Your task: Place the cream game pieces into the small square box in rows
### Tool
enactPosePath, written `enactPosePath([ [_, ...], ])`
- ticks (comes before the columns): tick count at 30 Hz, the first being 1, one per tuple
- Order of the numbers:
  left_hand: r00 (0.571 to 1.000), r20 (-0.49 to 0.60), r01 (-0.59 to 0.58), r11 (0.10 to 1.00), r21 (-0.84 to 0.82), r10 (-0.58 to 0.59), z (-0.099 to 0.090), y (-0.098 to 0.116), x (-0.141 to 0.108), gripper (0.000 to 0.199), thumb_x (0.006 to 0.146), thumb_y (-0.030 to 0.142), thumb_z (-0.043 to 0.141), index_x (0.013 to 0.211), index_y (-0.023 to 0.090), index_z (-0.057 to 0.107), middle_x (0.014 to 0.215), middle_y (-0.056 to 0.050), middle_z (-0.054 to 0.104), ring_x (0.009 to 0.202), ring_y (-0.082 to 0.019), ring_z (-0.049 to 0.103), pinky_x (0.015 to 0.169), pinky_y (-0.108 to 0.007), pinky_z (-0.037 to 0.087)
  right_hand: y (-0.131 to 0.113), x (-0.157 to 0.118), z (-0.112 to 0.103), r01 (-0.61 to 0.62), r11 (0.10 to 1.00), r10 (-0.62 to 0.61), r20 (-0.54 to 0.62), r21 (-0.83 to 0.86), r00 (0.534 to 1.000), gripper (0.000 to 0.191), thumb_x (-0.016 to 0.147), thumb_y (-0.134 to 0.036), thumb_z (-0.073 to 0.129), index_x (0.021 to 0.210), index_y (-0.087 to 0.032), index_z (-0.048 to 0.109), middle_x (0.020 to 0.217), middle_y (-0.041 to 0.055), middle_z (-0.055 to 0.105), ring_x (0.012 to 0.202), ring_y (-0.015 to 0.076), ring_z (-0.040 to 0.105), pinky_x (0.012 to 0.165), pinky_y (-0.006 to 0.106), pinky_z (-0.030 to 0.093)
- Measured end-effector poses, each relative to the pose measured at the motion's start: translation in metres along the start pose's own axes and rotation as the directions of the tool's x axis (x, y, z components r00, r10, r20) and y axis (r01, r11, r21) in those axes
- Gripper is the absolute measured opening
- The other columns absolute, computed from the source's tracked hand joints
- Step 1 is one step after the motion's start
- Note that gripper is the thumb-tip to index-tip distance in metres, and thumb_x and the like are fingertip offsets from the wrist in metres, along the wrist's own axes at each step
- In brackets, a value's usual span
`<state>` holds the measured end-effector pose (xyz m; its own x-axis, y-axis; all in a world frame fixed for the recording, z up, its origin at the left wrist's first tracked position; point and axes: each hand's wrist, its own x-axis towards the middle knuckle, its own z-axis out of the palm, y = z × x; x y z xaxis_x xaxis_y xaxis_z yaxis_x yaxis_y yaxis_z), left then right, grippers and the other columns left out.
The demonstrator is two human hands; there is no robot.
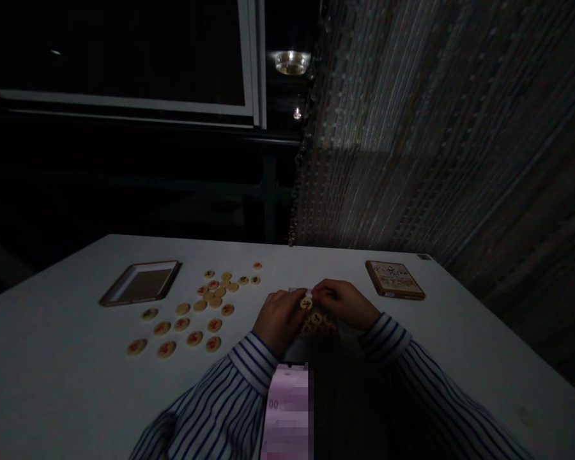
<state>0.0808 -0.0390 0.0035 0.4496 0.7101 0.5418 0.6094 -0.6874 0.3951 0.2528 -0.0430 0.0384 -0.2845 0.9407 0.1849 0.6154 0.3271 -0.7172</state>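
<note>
Round wooden pieces with red or dark characters lie scattered on the white table, among them a red-marked piece (165, 349). My left hand (281, 319) has its fingers closed at the edge of a dark-marked piece (306, 303). Close on its right, my right hand (344, 303) is bent with fingers curled together near the same piece; what its fingertips hold, if anything, is hidden. Below and between the hands, several pieces (316, 318) sit together in a small container, whose outline is too dark to make out fully.
An open shallow box part (141, 283) lies at the left of the white table (76, 370). A flat printed box (395, 280) lies at the right. A lit phone-like screen (287, 409) is at the near edge. Bead strings (378, 128) hang behind the table.
</note>
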Motion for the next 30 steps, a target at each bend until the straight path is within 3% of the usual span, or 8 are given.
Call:
enactPosePath([
  [8,1.000,-0.001,-0.022,1.000,0.016,0.022,0.0042,0.0004,-0.0017,0.031,0.078,0.029,0.044,0.107,0.019,0.047,0.089,-0.004,0.061,0.081,-0.016,0.053,0.073,-0.031,0.041,0.0103,-0.0001,0.0055,-0.082,0.984,0.065,0.111,0.156,0.992,0.021,0.074,-0.030,0.045,0.088,-0.016,0.054,0.070,0.0011,0.062,0.063,0.0113,0.056,0.054,0.021,0.042],
  [17,0.999,-0.020,-0.025,0.999,-0.027,0.024,0.0095,-0.0033,-0.0045,0.031,0.076,0.028,0.047,0.106,0.018,0.046,0.092,-0.005,0.060,0.085,-0.016,0.053,0.075,-0.031,0.042,0.0090,0.0006,0.0068,-0.115,0.969,0.088,0.131,0.217,0.987,0.020,0.071,-0.031,0.051,0.081,-0.015,0.056,0.073,0.0030,0.062,0.068,0.0129,0.058,0.057,0.022,0.044],
  [23,0.987,-0.082,0.122,0.980,-0.155,-0.136,0.0093,-0.0018,-0.0074,0.030,0.073,0.030,0.051,0.100,0.019,0.052,0.091,-0.005,0.061,0.083,-0.015,0.055,0.073,-0.030,0.046,0.0075,0.0000,0.0055,-0.096,0.979,0.076,0.117,0.178,0.990,0.018,0.070,-0.029,0.051,0.081,-0.015,0.057,0.073,0.0029,0.063,0.069,0.0132,0.058,0.059,0.023,0.044],
  [30,0.963,-0.023,0.244,0.901,-0.358,-0.270,0.0073,0.0032,-0.0061,0.020,0.073,0.032,0.050,0.087,0.021,0.061,0.083,-0.002,0.064,0.077,-0.014,0.058,0.071,-0.028,0.047,0.0011,-0.0015,0.0018,-0.036,0.993,0.024,0.103,0.117,0.994,0.020,0.071,-0.030,0.051,0.081,-0.015,0.060,0.073,0.0033,0.062,0.069,0.0129,0.057,0.061,0.023,0.044],
])
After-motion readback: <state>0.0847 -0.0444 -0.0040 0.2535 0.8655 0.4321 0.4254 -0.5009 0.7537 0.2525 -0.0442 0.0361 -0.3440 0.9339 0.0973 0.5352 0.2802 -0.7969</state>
